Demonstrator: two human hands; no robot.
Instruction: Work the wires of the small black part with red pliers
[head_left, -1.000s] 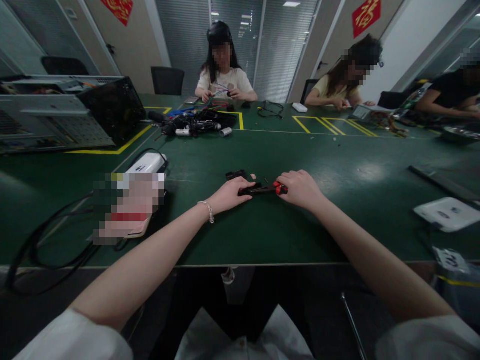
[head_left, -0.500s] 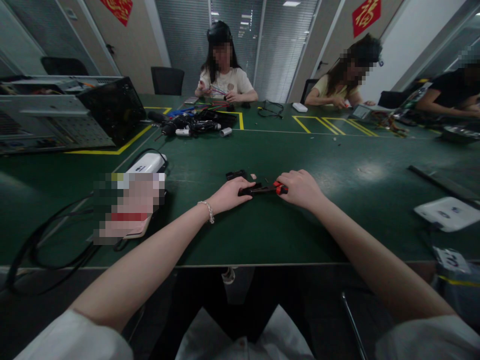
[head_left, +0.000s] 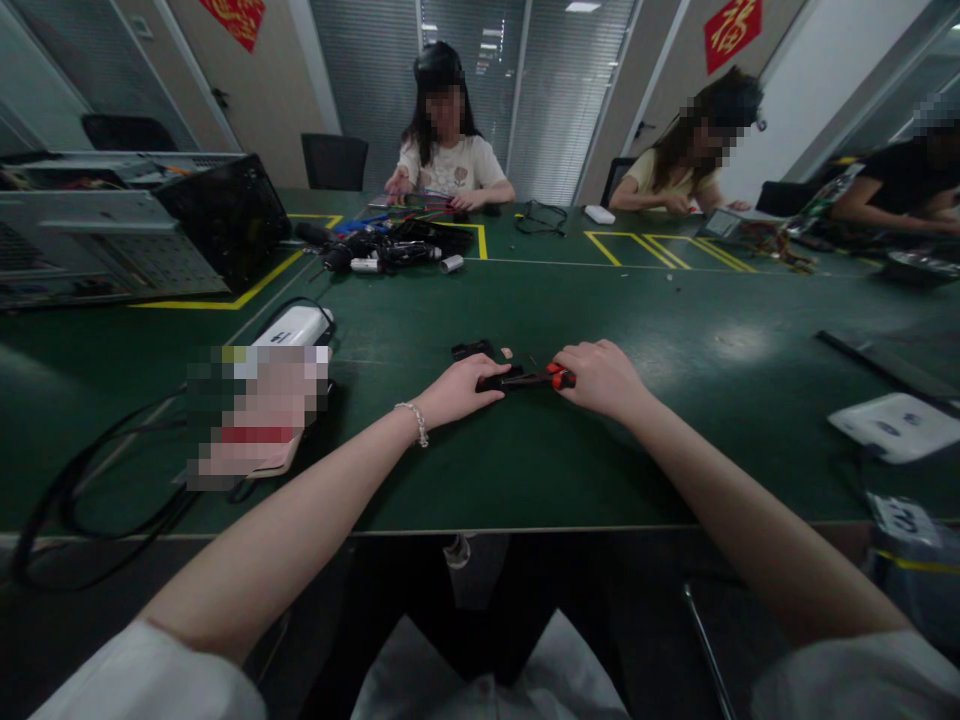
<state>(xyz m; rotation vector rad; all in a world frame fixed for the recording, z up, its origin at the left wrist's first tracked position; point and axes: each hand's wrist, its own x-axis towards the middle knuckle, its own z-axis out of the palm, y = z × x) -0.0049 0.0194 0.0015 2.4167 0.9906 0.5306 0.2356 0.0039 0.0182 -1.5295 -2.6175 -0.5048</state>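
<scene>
My left hand [head_left: 466, 390] pinches a small black part [head_left: 495, 382] low over the green table. What kind of part it is, I cannot make out. My right hand [head_left: 604, 378] is closed round the red and black handles of a pair of pliers [head_left: 561, 377]. The dark jaws of the pliers point left and meet the black part beside my left fingertips. Just beyond my left hand lies another black piece [head_left: 471, 349]. A tiny pale scrap [head_left: 507, 353] rests close to it.
On the left are a phone [head_left: 277, 430], a white device [head_left: 296, 328] and looped black cables [head_left: 82, 500]. An open computer case [head_left: 112, 235] stands behind. A heap of cables [head_left: 390, 245] lies across the green table [head_left: 525, 470], near a co-worker [head_left: 454, 160]. A white device [head_left: 896, 425] is at right.
The jaws of the pliers look closer together than before. Both my hands stay in place. The co-worker opposite has lowered their hands and the wires towards the table.
</scene>
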